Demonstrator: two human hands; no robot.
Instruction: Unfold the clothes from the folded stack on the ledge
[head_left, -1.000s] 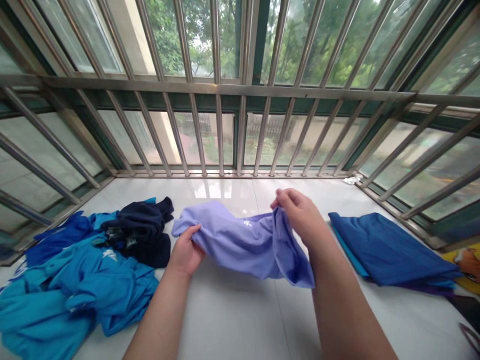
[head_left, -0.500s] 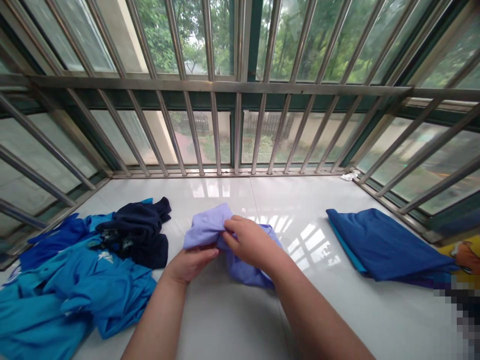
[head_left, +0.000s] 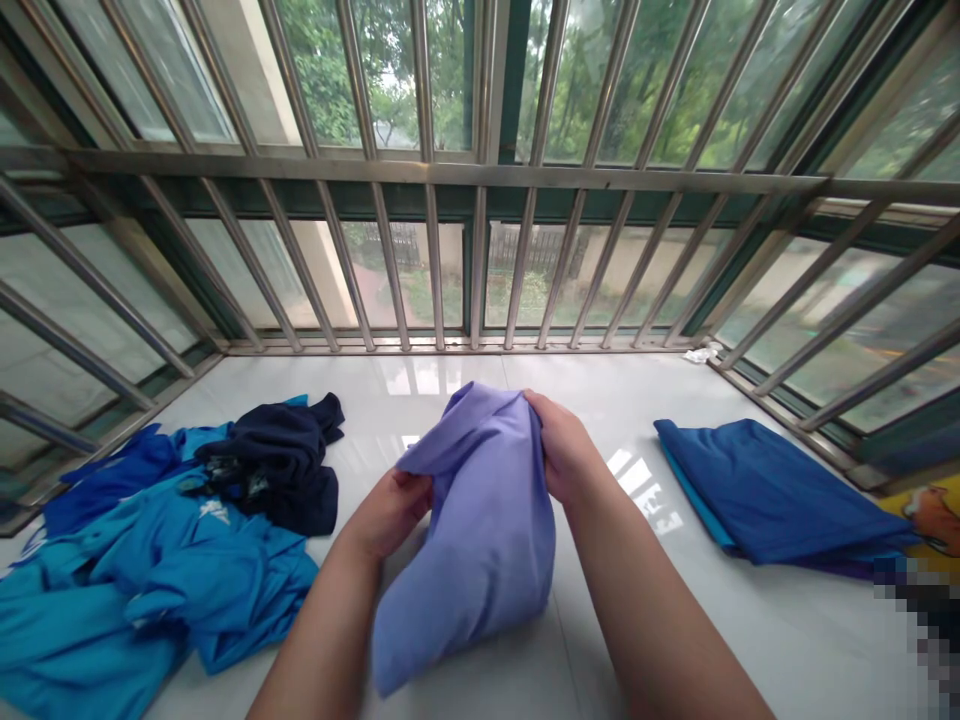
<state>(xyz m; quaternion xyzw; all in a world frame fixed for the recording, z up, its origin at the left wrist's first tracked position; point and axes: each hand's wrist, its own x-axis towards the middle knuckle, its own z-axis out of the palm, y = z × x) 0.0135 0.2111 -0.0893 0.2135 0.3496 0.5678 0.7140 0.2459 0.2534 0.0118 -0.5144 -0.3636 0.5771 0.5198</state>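
A lavender garment (head_left: 487, 510) hangs between my hands in the middle of the view, its lower end drooping toward me over the white floor. My left hand (head_left: 394, 508) pinches its left edge, thumb on top. At its upper right corner, my right hand (head_left: 562, 445) is closed on the cloth. Folds hide the garment's exact kind and some of my fingertips. To the left lies a rumpled pile of turquoise clothes (head_left: 202, 570), with a dark navy garment (head_left: 285, 465) on its far side.
Flat folded blue cloths (head_left: 772, 490) lie at the right, beside a yellow printed item (head_left: 937, 515). Metal window bars (head_left: 480, 175) enclose the front and both sides. A crumpled white scrap (head_left: 701, 354) rests in the far right corner of the tiled floor (head_left: 622, 400).
The lavender garment has gone from bunched up to spread and hanging. My right hand has moved right and farther away, to its corner; my left hand has shifted slightly right.
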